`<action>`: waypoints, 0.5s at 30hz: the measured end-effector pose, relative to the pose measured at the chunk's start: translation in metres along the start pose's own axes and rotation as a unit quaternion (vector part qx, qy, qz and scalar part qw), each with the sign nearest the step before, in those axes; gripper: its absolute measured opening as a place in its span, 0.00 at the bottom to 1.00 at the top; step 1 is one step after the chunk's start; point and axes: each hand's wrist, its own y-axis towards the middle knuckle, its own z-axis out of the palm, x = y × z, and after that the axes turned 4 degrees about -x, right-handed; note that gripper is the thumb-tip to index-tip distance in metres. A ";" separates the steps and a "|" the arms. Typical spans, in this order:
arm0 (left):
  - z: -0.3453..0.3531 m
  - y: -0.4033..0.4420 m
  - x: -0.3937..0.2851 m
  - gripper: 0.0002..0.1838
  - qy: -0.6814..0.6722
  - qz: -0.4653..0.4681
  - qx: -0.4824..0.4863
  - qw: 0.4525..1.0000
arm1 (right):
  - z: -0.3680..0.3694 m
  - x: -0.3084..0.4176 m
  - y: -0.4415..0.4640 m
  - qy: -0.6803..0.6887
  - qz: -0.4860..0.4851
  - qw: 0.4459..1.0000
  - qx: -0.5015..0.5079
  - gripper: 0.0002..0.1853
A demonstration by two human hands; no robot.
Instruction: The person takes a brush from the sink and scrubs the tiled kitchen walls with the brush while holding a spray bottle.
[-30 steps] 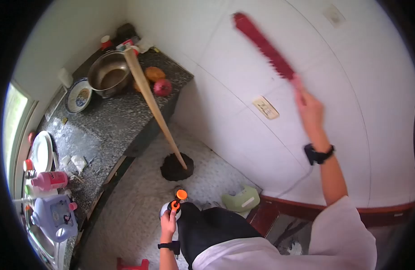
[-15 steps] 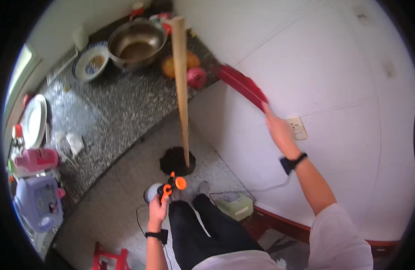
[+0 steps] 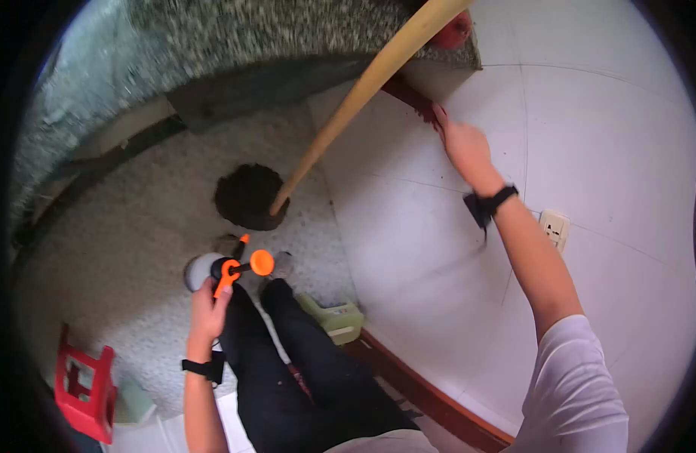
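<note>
Granite counter (image 3: 250,30) looms beyond both hands, white wall (image 3: 619,136) behind right hand (image 3: 466,151), clenched round dark-red, ragged-edged strip (image 3: 412,98) jutting out ahead of it. Left hand (image 3: 207,315) gripping orange-and-black pump sprayer (image 3: 228,270); wooden pole (image 3: 363,88) slanting farther out, between hands.

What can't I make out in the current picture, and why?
Head view:
Red tool: far end hidden by the wooden pole, near end covered by the right hand.
The wooden pole: upper end cut off by the top edge.
Wall socket: partly behind the right forearm.
Sprayer: partly covered by the left hand.
</note>
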 end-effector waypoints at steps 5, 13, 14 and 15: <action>0.019 -0.004 0.045 0.21 0.005 0.002 -0.009 1.000 | 0.040 0.020 -0.023 -0.079 -0.093 0.991 0.061 0.22; 0.042 -0.007 0.088 0.20 -0.050 -0.012 -0.033 0.998 | -0.011 0.011 0.011 -0.198 -0.100 0.972 0.080 0.28; 0.045 -0.006 0.094 0.21 -0.070 0.005 -0.040 0.997 | -0.007 -0.001 0.037 -0.220 -0.104 0.969 0.032 0.26; 0.046 -0.005 0.098 0.21 -0.075 0.001 -0.038 0.996 | -0.010 -0.002 0.053 -0.224 -0.108 0.968 0.036 0.26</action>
